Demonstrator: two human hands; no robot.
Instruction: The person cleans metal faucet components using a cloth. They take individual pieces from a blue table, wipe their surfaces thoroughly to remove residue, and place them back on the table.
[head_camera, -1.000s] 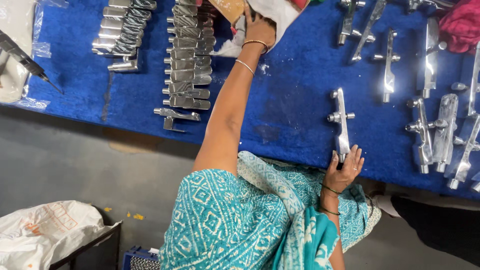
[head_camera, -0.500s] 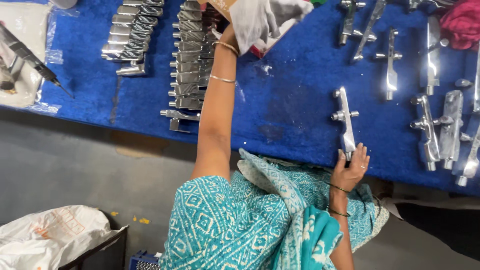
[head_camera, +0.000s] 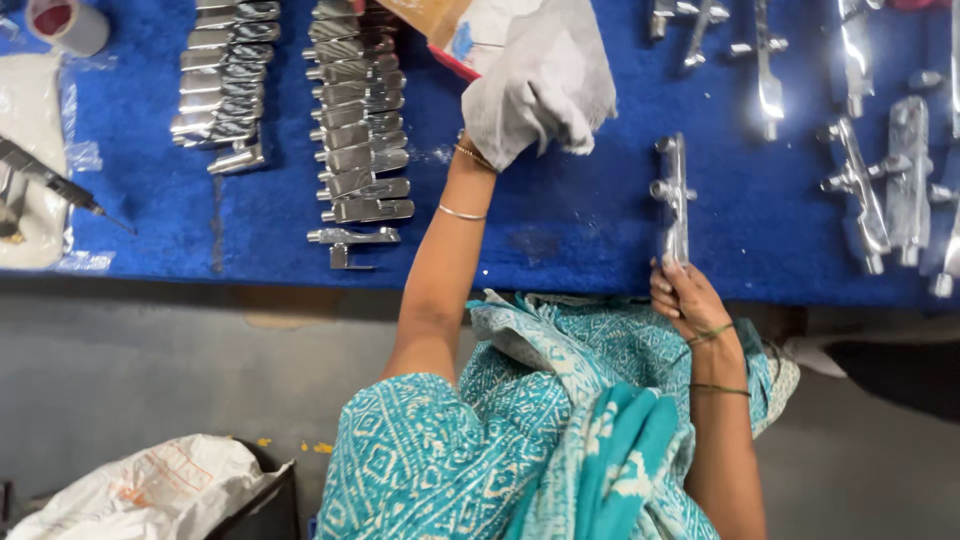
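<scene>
I look down on a blue table (head_camera: 560, 230) from above my head, with my body in a teal patterned garment filling the lower middle of the view

My left hand (head_camera: 520, 120) reaches far forward and is almost wholly covered by a white cloth (head_camera: 545, 85) that it has gathered up; the fingers are closed on the cloth, bunched and lifted just above the blue surface, near a brown and white packet (head_camera: 450, 25) at the far edge

My right hand (head_camera: 690, 300) sits at the near edge of the table, fingers curled around the near end of a shiny metal handle (head_camera: 673, 200) that lies flat, pointing away from me

Cloth and handle are apart, the cloth to the left and further out

To the left lie two neat rows of small metal parts (head_camera: 355, 130), stacked like steps, and beyond them a tape roll (head_camera: 65, 22) and a pointed tool (head_camera: 50, 180) on clear plastic; to the right more handles (head_camera: 890, 190) lie scattered; a white sack (head_camera: 150, 490) sits low at the left

My judgement: this is the fetching stage of wiping, cloth in one hand, piece steadied by the other. The next move calls for bringing the cloth across to the handle while my right hand keeps its firm grip so it does not slide on the blue surface
</scene>
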